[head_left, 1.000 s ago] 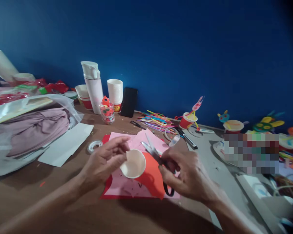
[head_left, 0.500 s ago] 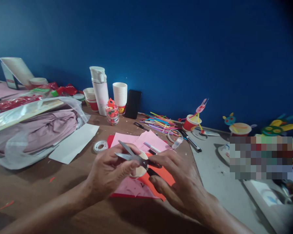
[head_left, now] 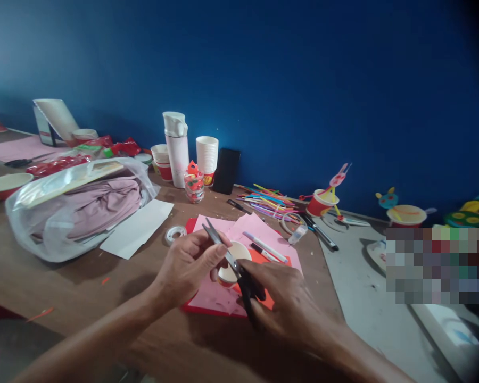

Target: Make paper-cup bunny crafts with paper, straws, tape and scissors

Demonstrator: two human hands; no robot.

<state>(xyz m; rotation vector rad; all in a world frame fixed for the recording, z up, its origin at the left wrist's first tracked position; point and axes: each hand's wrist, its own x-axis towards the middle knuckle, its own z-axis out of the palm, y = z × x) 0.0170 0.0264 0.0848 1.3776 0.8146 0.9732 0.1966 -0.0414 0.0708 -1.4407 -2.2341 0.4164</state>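
My right hand point(head_left: 281, 292) is closed around the black handles of a pair of scissors point(head_left: 221, 247). The blades point up and to the left and are nearly together. Beside them, my left hand point(head_left: 195, 260) has its thumb and fingers pinched near the blades; anything between them is too small or hidden to name. Below the scissors a paper cup point(head_left: 241, 251) shows its pale opening, partly covered by my hands. Under it lie pink paper point(head_left: 213, 300) and an orange sheet point(head_left: 269, 300). Markers point(head_left: 265, 246) rest on the paper to the right.
A tape roll point(head_left: 175, 234), white paper point(head_left: 138, 229) and a plastic bag point(head_left: 64, 234) lie left. Behind stand a white flask point(head_left: 178, 154), stacked cups point(head_left: 207, 157) and a black phone point(head_left: 226, 170). Colourful sticks point(head_left: 271, 202) and a decorated cup point(head_left: 321, 203) are right.
The scissor blades have gone from spread apart to nearly together, and the right hand has turned. The view has shifted, so the table's things appear farther right.
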